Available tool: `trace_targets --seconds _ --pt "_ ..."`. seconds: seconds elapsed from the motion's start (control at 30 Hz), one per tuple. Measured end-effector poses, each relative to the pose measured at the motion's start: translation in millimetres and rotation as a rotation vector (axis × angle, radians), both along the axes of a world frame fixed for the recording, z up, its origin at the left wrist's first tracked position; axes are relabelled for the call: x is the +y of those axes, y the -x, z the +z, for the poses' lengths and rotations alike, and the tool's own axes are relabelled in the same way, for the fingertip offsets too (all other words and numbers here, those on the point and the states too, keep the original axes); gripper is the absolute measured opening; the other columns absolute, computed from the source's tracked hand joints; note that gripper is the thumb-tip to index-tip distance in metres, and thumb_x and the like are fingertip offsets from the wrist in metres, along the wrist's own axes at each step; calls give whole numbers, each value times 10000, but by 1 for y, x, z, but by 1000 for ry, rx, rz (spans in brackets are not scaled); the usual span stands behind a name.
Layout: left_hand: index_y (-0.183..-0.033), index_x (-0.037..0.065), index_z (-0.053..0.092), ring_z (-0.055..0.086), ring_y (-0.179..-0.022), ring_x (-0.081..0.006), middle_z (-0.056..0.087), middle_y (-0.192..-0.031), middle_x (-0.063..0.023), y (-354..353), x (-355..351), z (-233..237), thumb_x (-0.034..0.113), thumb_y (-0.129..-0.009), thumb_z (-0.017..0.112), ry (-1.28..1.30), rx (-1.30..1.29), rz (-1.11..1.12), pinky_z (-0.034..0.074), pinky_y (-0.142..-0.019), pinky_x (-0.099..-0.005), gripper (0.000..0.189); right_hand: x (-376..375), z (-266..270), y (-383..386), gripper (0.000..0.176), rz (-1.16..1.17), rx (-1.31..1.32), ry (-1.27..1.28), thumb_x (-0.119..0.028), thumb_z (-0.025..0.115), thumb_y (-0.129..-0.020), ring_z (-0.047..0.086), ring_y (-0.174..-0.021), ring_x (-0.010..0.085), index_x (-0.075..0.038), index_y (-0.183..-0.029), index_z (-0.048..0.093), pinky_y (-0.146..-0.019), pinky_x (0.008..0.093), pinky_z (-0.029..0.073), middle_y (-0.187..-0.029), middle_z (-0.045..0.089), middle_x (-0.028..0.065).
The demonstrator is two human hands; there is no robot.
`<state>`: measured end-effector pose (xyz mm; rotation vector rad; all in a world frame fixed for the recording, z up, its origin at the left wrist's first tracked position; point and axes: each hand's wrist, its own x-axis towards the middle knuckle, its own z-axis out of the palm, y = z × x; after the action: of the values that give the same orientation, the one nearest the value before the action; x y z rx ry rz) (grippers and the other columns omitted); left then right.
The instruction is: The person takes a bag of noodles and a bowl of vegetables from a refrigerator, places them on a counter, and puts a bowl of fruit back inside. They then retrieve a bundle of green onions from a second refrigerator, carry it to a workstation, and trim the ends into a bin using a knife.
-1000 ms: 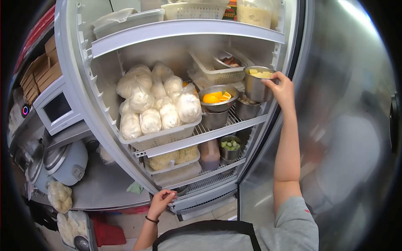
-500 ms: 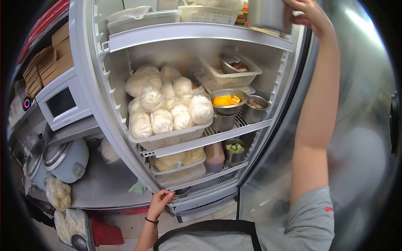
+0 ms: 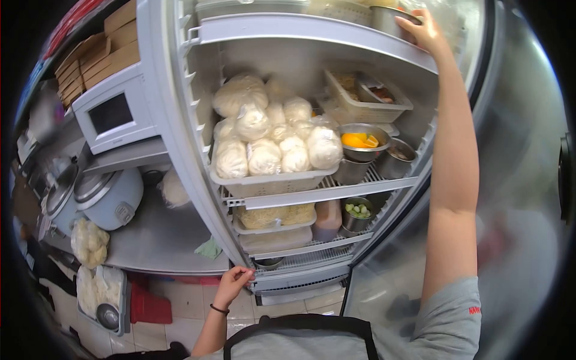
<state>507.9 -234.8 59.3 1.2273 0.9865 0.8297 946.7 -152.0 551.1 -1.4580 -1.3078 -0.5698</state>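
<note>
My right hand (image 3: 427, 31) reaches up to the top fridge shelf and grips the rim of a steel container (image 3: 387, 21). The container sits at the right end of that shelf, partly cut off by the upper edge of the view. Low down, my left hand (image 3: 233, 284) is held by the bottom front of the fridge with its fingers curled in. I see nothing in it, and a small steel bowl (image 3: 269, 263) lies just behind it on the lowest rack. A dark band circles the left wrist.
The middle shelf bears a white basket (image 3: 270, 185) of bagged white balls, a bowl of orange wedges (image 3: 363, 150) and a basket (image 3: 375, 108) behind. Below are a noodle tray (image 3: 276, 227) and a cup of green pieces (image 3: 358, 219). The glass door (image 3: 510, 240) stands wide at right.
My right hand has lowered the steel container onto the top shelf and still grips it. My view has shifted, so the fridge appears further right. My left hand stays low and curled.
</note>
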Motion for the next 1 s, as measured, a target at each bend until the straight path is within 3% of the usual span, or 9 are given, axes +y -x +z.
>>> trace_targets --seconds 0.03,0.1,0.13,0.27,0.47,0.53,0.8,0.9,1.0 --pt "-921 14 588 593 -786 -111 618 -874 -43 2 0 -5 180 -854 567 -11 -9 -1 470 -622 -223 180 -5 -7 -2 494 -192 -379 -224 -378 712 -626 571 -860 256 -17 -947 610 -751 339 447 -906 606 159" --pt "-924 21 583 591 -781 -103 606 -828 -28 6 0 -18 187 -850 573 11 -29 25 464 -610 -221 181 -1 -1 -21 459 -258 -220 -211 -407 631 -763 573 -841 148 -99 -1097 563 -718 266 454 -987 581 80" --pt "-910 28 573 586 -770 -98 598 -805 -20 9 -1 -25 194 -846 579 8 -21 33 462 -599 -222 178 -4 -13 -36 427 -140 -336 -475 -398 603 -791 565 -856 153 -140 -1128 554 -748 270 441 -997 591 99" --pt "-886 39 562 579 -696 -88 598 -779 -21 34 -7 -58 205 -841 586 -7 42 107 462 -577 -223 174 -57 -95 11 238 509 236 -651 -124 604 -820 580 -794 130 10 -1016 600 -714 212 460 -913 620 82" --pt "-888 39 561 581 -694 -107 591 -768 -30 87 -35 -70 255 -827 596 161 179 376 465 -575 -233 227 -77 -242 -39 205 790 375 -504 -86 504 -874 534 -832 183 99 -938 564 -767 273 436 -895 576 130" --pt "-902 40 559 602 -751 -126 591 -808 -33 111 -37 -73 275 -833 586 187 255 392 478 -615 -246 247 -82 -259 67 207 396 538 -538 -114 485 -893 489 -775 172 79 -847 543 -744 269 403 -792 525 88" --pt "-920 14 607 564 -722 -112 608 -751 -63 215 56 -90 288 -792 603 -57 607 444 456 -626 -258 302 -117 -367 54 105 313 680 -361 -87 484 -877 375 -635 124 11 -876 523 -588 237 324 -776 480 69" --pt "-911 49 629 607 -719 -262 622 -759 -152 272 98 -86 299 -744 640 -39 531 735 472 -667 -329 301 -153 -397 12 216 667 661 -281 -141 558 -856 546 -735 165 43 -967 576 -679 260 450 -865 609 127" --pt "-948 36 616 598 -814 -329 615 -841 -198 372 140 -83 297 -730 646 -195 897 996 468 -730 -370 341 -175 -369 109 312 -246 310 -241 -243 608 -827 535 -655 163 -59 -1059 508 -552 284 488 -921 545 121"
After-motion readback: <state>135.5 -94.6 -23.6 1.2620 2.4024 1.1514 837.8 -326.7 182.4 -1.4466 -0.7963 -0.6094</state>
